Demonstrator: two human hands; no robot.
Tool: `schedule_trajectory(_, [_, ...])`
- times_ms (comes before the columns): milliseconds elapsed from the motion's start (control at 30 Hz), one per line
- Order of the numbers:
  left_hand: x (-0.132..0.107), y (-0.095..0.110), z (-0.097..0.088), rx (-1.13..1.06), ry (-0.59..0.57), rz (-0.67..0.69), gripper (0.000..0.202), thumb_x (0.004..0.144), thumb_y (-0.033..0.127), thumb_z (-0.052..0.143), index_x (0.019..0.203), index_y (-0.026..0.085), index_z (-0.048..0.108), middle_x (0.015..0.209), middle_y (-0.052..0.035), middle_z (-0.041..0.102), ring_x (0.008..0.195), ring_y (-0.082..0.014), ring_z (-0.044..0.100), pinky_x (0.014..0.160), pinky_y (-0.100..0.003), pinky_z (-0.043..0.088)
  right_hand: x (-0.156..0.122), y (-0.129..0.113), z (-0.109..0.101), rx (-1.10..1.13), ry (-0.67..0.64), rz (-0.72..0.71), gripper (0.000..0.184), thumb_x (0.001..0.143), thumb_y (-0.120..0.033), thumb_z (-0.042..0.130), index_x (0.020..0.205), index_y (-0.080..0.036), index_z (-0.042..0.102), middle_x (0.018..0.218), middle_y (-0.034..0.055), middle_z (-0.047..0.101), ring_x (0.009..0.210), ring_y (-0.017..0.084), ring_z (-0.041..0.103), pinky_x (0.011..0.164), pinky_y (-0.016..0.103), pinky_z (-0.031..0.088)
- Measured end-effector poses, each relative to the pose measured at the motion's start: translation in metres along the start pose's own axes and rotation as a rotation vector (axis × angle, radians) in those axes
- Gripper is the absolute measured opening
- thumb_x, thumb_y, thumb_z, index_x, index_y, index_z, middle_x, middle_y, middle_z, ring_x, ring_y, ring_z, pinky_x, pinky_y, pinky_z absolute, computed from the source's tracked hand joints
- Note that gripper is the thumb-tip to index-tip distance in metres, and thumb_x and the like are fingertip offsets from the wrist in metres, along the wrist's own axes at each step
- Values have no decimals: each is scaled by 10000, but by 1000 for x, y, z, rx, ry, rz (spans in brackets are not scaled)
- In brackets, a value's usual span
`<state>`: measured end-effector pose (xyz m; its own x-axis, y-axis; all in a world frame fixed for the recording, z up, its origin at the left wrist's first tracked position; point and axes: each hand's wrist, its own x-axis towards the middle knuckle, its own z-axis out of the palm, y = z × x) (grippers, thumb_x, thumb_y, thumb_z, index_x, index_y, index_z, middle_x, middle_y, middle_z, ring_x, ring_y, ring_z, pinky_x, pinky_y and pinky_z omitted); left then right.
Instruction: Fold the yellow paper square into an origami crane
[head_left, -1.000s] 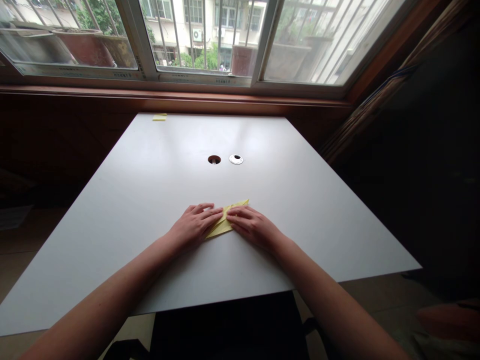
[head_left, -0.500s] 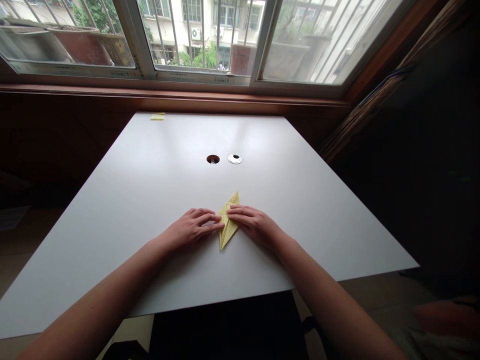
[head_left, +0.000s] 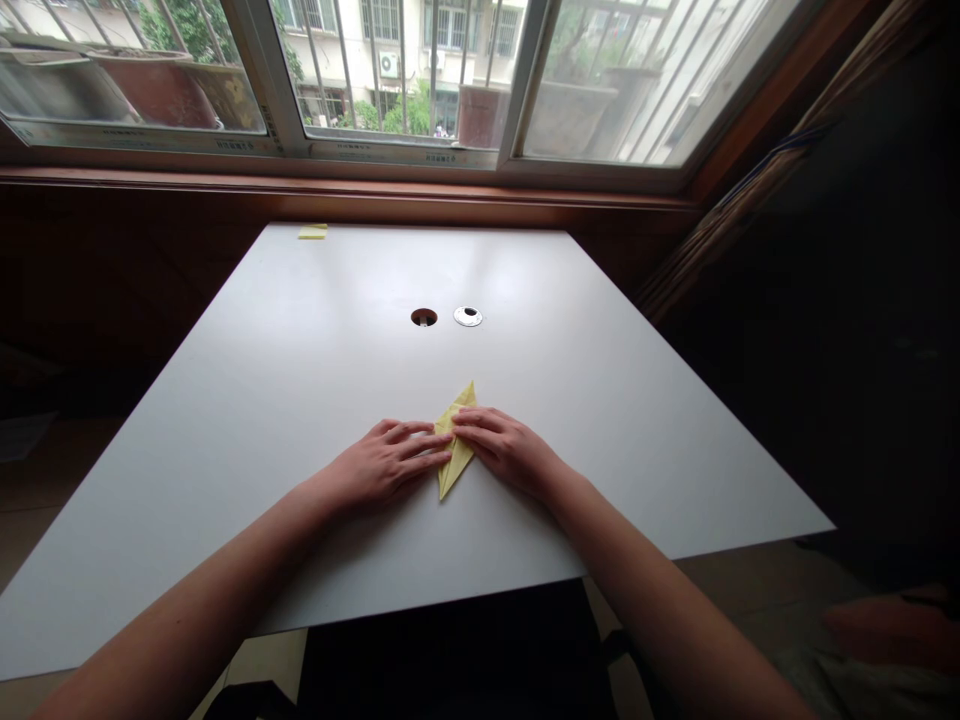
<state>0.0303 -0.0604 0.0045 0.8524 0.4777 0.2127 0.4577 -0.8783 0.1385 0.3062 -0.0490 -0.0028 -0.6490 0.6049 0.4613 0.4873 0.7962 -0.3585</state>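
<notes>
A yellow sheet of paper [head_left: 458, 464], folded into a narrow diamond, lies on the white table with its points facing away from and toward me. From the left, my left hand [head_left: 382, 460] rests its stretched, slightly spread fingers on the paper's left edge and middle. On the other side my right hand [head_left: 506, 447] has its fingers together, bent over the paper's right side and holding it down. The thumb of the right hand is hidden. Both sets of fingertips meet near the fold along the middle.
The white table [head_left: 315, 340] has a round hole [head_left: 424, 317] with a loose round cover [head_left: 468, 316] beside it. A small piece of yellow paper [head_left: 313, 232] lies at the far left edge. Behind the table is a barred window [head_left: 405, 70]; a dark chair [head_left: 450, 650] is below the near edge.
The left fingers have slid slightly right, further over the paper, and now reach the right fingertips. The right hand and the paper have barely moved.
</notes>
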Motion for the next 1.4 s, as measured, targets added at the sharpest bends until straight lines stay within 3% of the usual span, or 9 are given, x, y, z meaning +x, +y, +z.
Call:
schedule_trajectory(100, [-1, 1, -1, -8, -13, 6, 478, 1028, 345, 434, 1503, 344, 386, 1519, -13, 470, 1403, -229, 398, 1127, -386, 312, 0, 0, 1, -15, 6, -2, 284, 968, -179, 555, 1224, -244, 660, 1250, 98, 662, 1220, 239, 586, 1028, 457, 545])
schedule_trajectory(267, [-5, 4, -7, -11, -91, 70, 636, 976, 520, 484, 1553, 357, 272, 1626, -18, 267, 1482, -300, 268, 1179, -435, 243, 0, 1, 0, -56, -2, -4, 259, 959, -165, 556, 1182, -225, 674, 1237, 96, 665, 1206, 244, 571, 1016, 457, 543])
schedule_trajectory(367, [-5, 6, -9, -15, -114, 73, 653, 979, 499, 482, 1565, 359, 231, 1640, -21, 222, 1491, -308, 248, 1187, -446, 232, 0, 0, 0, -79, -7, -10, 266, 955, -159, 560, 1183, -235, 673, 1231, 90, 670, 1190, 243, 576, 999, 454, 550])
schedule_trajectory(500, [-4, 5, -7, -35, -90, 48, 638, 1002, 418, 457, 1578, 319, 201, 1611, -24, 306, 1469, -278, 291, 1183, -422, 255, 1, -1, -1, -91, -13, -2, 258, 955, -177, 566, 1181, -241, 673, 1227, 83, 672, 1165, 239, 585, 980, 438, 558])
schedule_trajectory(800, [-2, 10, -6, -12, -21, 56, 548, 996, 433, 491, 1522, 371, 351, 1517, -12, 457, 1409, -273, 362, 1184, -427, 264, 3, -2, -1, -72, -21, 26, 198, 950, -243, 603, 1131, -251, 682, 1209, 78, 670, 1149, 231, 581, 973, 420, 550])
schedule_trajectory(1100, [1, 13, -4, 17, 3, 34, 533, 962, 517, 522, 1472, 390, 436, 1581, -33, 358, 1407, -313, 359, 1160, -469, 309, 4, -2, 2, -95, -23, 44, 233, 967, -232, 572, 1172, -252, 682, 1241, 78, 659, 1152, 234, 571, 997, 430, 538])
schedule_trajectory(1400, [1, 15, -1, -11, 33, 105, 544, 982, 421, 526, 1501, 314, 404, 1482, -60, 496, 1421, -262, 395, 1219, -446, 254, 7, -1, 3, -204, -65, 55, 353, 978, -228, 535, 1321, -245, 617, 1333, 85, 613, 1107, 259, 537, 998, 453, 519])
